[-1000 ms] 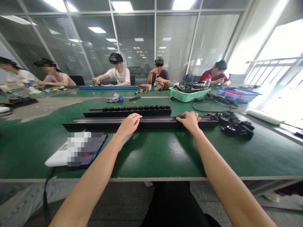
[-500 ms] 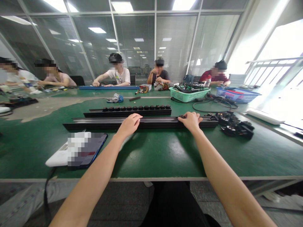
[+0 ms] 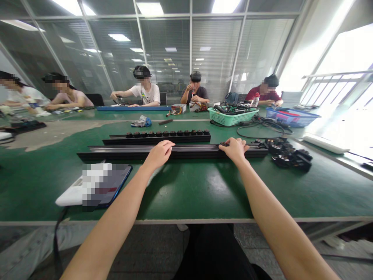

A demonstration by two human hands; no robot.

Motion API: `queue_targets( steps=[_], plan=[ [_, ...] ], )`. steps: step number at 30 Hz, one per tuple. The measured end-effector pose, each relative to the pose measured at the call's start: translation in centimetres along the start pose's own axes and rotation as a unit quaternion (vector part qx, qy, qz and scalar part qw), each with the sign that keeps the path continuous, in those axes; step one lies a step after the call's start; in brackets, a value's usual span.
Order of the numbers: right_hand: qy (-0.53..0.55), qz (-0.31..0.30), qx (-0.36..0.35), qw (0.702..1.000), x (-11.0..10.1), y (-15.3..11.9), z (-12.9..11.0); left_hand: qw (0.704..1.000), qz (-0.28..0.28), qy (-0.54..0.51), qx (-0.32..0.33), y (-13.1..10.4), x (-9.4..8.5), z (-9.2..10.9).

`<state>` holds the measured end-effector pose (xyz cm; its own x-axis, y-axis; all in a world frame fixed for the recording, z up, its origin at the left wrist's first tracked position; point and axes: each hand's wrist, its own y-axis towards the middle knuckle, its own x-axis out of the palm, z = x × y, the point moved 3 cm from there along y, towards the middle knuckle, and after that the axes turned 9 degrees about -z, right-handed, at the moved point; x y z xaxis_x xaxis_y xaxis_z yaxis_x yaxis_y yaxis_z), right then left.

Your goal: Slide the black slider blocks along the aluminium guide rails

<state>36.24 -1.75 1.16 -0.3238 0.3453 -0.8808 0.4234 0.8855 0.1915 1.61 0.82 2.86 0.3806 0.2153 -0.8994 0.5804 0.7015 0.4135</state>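
Observation:
A long black channel rail point(image 3: 122, 155) lies across the green table in front of me. My left hand point(image 3: 159, 153) is closed over the rail's middle, fingers together across its top. Toward the rail's right part, my right hand point(image 3: 235, 149) pinches a small black part point(image 3: 223, 145) set in the channel; the fingers hide most of it. More dark pieces point(image 3: 258, 144) sit at the rail's right end, beside a pile of black parts point(image 3: 291, 155). Behind lies a shorter black rail point(image 3: 157, 140) with a row of several round black pieces along it.
At the left front lie a white object point(image 3: 71, 192) and a dark phone-like slab point(image 3: 116, 182). Farther back are a grey-blue cloth point(image 3: 141, 121), a green basket point(image 3: 233, 118) of cables and a blue basket point(image 3: 294, 117). Several people sit along the far side.
Both of my hands stay in the same place on the rail. Across the table, the person in the white shirt has raised one hand off the long blue bar.

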Motion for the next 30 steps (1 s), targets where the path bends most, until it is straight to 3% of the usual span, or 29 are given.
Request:
queue_targets(
  steps=[30],
  plan=[
    [-0.013, 0.025, 0.046, 0.999, -0.8, 0.4, 1.5, 1.0, 0.002, -0.003, 0.003, 0.0, -0.1, 0.1]
  ],
)
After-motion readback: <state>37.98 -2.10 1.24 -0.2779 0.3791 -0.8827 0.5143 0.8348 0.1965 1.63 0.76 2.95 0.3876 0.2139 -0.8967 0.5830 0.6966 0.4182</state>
